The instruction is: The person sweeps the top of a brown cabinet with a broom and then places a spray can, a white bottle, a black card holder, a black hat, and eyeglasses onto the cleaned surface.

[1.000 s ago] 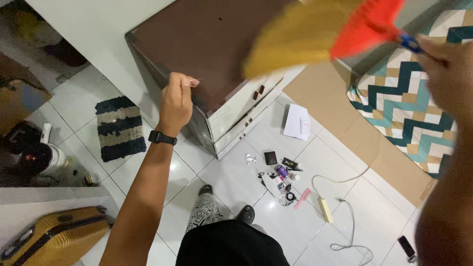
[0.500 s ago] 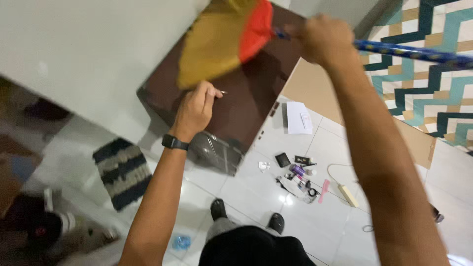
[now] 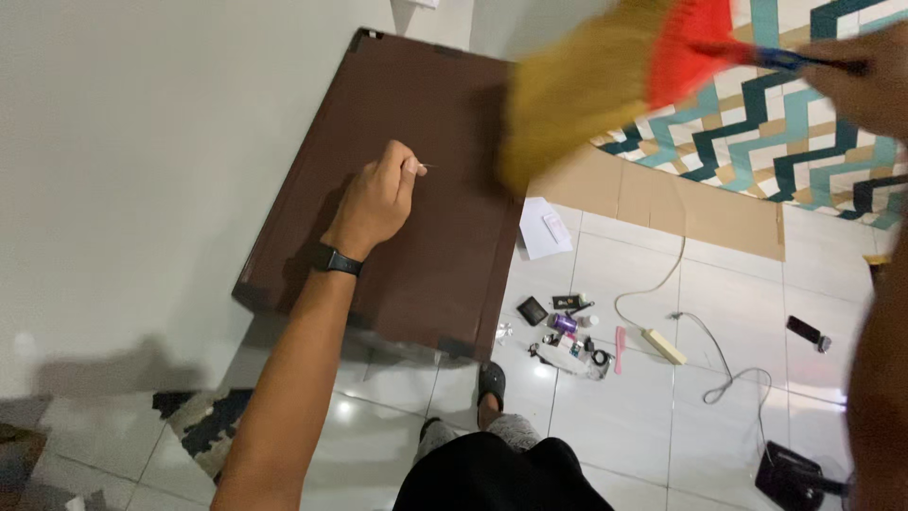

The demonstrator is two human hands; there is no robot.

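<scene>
Standing against the wall: one brown cabinet top, the largest thing here. Swinging blurred above its right edge: one broom, straw-yellow bristles on a red base, likely risking a brush against the left hand or a knock of grit onto the floor clutter. Gripping the blue handle: one right hand, closed. Pinching one thin pin-like thing, too small for telling: left fingers, narrow.

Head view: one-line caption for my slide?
Left hand pinches a thin pin over brown cabinet top; right hand swings broom.
</scene>
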